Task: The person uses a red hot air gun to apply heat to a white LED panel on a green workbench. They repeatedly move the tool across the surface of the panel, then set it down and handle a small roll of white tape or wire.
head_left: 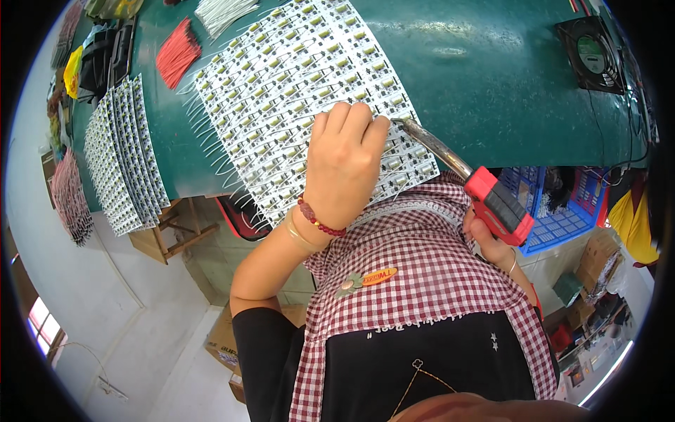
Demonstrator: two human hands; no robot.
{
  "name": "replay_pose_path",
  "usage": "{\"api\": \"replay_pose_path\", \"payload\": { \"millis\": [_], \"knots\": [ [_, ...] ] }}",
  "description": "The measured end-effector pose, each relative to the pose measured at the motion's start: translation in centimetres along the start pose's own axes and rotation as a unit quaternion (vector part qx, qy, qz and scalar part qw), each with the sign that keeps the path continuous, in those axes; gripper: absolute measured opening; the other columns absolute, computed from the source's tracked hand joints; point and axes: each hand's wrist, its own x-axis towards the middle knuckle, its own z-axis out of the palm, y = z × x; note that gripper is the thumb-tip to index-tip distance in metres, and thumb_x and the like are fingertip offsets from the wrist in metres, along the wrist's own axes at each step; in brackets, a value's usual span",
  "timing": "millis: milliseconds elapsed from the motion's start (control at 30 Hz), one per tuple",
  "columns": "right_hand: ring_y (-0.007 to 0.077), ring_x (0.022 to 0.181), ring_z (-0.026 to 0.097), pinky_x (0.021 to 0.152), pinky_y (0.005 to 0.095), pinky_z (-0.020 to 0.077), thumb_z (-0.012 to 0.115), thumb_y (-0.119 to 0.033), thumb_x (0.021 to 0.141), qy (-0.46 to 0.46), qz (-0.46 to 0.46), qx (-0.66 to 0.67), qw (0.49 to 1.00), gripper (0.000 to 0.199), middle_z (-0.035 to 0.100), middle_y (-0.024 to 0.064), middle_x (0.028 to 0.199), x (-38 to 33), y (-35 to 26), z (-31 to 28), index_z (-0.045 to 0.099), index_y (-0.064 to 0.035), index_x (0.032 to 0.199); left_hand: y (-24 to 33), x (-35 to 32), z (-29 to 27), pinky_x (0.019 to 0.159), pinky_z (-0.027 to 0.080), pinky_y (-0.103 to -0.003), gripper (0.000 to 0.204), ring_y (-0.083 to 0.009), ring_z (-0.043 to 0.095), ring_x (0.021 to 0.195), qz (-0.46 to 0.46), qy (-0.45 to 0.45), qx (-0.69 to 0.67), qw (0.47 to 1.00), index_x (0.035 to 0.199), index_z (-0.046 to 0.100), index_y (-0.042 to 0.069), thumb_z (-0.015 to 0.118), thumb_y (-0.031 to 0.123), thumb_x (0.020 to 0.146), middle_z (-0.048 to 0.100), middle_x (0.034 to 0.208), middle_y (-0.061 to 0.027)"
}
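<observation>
A large sheet of white circuit boards (281, 91) with rows of small yellowish parts and thin white wires lies on the green table. My left hand (346, 155), with a red bead bracelet at the wrist, is over the sheet's near part. Its fingers are bent down and closed; whatever they pinch is hidden under them. At the sheet's right side, my right hand (485, 239) grips a soldering iron (496, 204) by its red and black handle. The iron's metal tip points up and left, ending on or just above the boards beside my left fingertips.
Bundles of red wires (178, 54) and white wires (221, 13) lie behind and left of the sheet. More board sheets (123, 155) are stacked at the left edge. A black fan (592, 55) stands far right. Below the table edge is a blue plastic crate (562, 232).
</observation>
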Motion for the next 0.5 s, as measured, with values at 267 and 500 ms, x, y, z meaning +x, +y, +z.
{"api": "replay_pose_path", "payload": {
  "millis": [267, 500],
  "knots": [
    [0.0285, 0.072, 0.061, 0.061, 0.0340, 0.0477, 0.067, -0.005, 0.072, 0.024, 0.017, 0.007, 1.000, 0.023, 0.062, 0.0139, 0.084, -0.5, -1.0, 0.0, 0.065, -0.0001, 0.094, -0.1, 0.2, -0.1, 0.066, 0.038, -0.034, 0.019, -0.0210, 0.050, 0.075, -0.002, -0.009, 0.003, 1.000, 0.085, 0.066, 0.005, 0.060, -0.003, 0.068, 0.050, 0.075, -0.0040],
    [0.0270, 0.073, 0.061, 0.063, 0.0335, 0.0479, 0.067, -0.005, 0.073, 0.015, 0.056, 0.046, 0.997, 0.023, 0.062, 0.0134, 0.085, -0.1, -1.7, 0.3, 0.064, 0.0005, 0.095, 0.0, 0.2, -0.1, 0.067, 0.037, -0.034, 0.019, -0.0202, 0.049, 0.075, 0.002, -0.013, 0.019, 1.000, 0.084, 0.066, 0.007, 0.059, 0.000, 0.068, 0.049, 0.076, -0.0031]
  ]
}}
